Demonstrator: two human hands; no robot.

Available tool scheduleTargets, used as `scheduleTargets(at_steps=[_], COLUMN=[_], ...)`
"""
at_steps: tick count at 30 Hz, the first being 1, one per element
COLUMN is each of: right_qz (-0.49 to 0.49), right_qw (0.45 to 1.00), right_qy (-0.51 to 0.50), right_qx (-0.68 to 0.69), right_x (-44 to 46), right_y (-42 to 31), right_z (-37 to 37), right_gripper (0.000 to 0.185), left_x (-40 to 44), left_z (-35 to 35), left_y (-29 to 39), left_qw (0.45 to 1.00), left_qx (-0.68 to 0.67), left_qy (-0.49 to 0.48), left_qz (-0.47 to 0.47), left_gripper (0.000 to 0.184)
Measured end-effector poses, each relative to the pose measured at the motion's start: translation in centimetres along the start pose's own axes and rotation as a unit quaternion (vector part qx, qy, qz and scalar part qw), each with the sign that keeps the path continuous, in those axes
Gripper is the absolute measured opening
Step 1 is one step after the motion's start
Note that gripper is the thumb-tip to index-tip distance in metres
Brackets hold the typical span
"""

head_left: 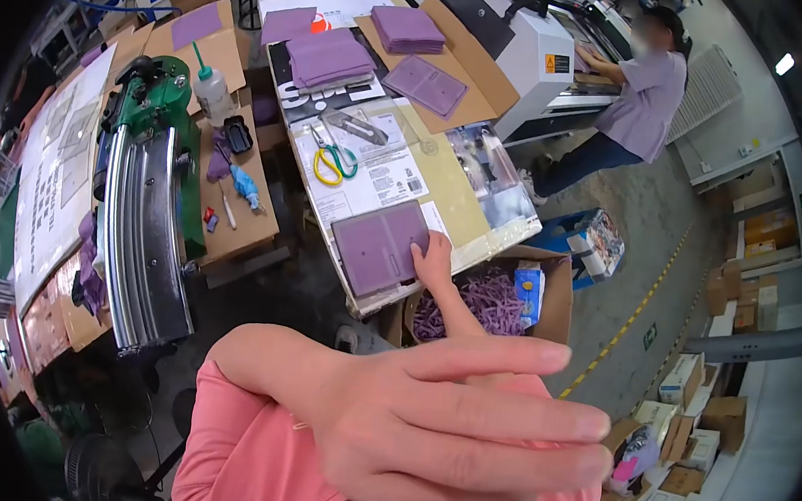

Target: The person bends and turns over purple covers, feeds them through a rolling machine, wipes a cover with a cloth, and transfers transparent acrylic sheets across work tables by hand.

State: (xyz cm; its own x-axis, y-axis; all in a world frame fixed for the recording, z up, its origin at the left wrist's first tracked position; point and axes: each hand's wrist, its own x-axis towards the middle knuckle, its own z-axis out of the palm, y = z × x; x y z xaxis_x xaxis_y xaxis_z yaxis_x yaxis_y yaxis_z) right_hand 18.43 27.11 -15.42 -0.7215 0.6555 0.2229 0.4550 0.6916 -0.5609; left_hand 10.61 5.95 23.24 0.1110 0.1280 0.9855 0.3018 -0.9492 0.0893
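My left hand (444, 423) is raised close to the camera, fingers stretched out toward the right, holding nothing. Farther off, my right hand (432, 259) is closed on the right edge of a flat purple sheet (378, 249) with a seam down its middle. This sheet lies at the near end of the worktable (465, 213). Beyond it rest scissors (333, 162) with yellow and green handles and a grey utility knife (354, 126). Purple stacks (327, 59) of similar pieces sit toward the far end, beside a single purple panel (427, 87).
Left of the table stands a green machine (154, 99) with a curved metal bed (153, 231). A bottle (212, 94) is beside it. Under the table's near corner, a carton holds purple strips (476, 308). Another person (634, 99) works at a white machine (494, 32).
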Motion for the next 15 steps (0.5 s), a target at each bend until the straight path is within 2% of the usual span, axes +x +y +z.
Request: scheduleTargets(at_steps=[2, 5, 7, 8, 9, 11, 12, 15], right_qz=[-0.005, -0.012, -0.012, -0.009, -0.006, 0.032, 0.040, 0.037], right_qw=[1.000, 1.000, 1.000, 1.000, 1.000, 0.999, 0.999, 0.999], right_qy=[0.000, 0.002, 0.004, 0.011, 0.017, 0.005, 0.011, 0.006], right_qx=[-0.001, -0.004, -0.010, -0.010, -0.010, 0.024, 0.027, 0.020], right_x=[0.8, 1.2, 1.6, 1.3, 1.0, 0.4, 0.3, 0.5], right_y=[-0.4, -0.4, 0.2, 0.1, 0.2, -0.9, -0.7, -0.1], right_z=[-0.4, -0.3, 0.3, 0.1, 0.0, -0.8, -0.7, -0.2], right_gripper=[0.042, 0.043, 0.045, 0.045, 0.046, 0.046, 0.046, 0.047], left_x=[-1.1, -3.5, -6.5, -9.6, -14.6, -24.8, -29.4, -34.4], left_z=[1.0, 1.1, 0.8, 0.6, 1.2, 1.7, 1.8, 2.8], left_y=[0.6, 0.1, -1.4, -2.7, -4.1, -6.2, -6.2, -5.2], left_qw=[0.999, 0.991, 0.962, 0.927, 0.854, 0.701, 0.628, 0.514], left_qx=[0.022, 0.097, 0.156, 0.190, 0.264, 0.398, 0.382, 0.463], left_qy=[0.044, -0.021, -0.060, -0.079, -0.053, 0.029, 0.052, -0.037], left_qz=[-0.022, -0.088, -0.214, -0.314, -0.444, -0.590, -0.675, -0.722], left_gripper=[0.031, 0.027, 0.032, 0.038, 0.054, 0.063, 0.068, 0.079])
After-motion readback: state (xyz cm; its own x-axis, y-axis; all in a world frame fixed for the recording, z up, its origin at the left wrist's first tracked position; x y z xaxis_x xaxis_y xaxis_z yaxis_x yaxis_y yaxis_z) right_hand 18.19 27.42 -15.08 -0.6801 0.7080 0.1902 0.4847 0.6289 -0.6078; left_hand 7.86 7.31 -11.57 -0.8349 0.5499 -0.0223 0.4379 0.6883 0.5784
